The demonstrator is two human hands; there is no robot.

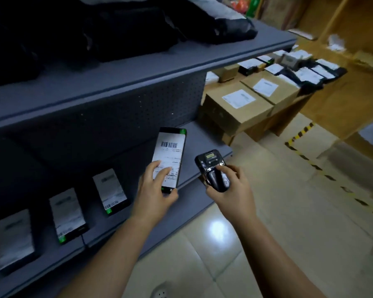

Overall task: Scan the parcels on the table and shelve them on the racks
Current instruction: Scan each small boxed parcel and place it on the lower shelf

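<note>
Our left hand (157, 190) clamps fingers on the parcel (170, 153) near end, long axis running away, barcode far; right hand (230, 186) fingers wrap the scanner (213, 168), nose pointing away.

No word or number can be read anywhere. The white label on the flat black parcel (170, 157) held by the left hand (157, 190) carries a black barcode near its top and lines of small print below, too fine to make out. The small display of the black handheld scanner (213, 168) in the right hand (230, 186), and the white labels on the brown cardboard boxes (237, 104) and the other black parcels (68, 214), are blurred.
</note>
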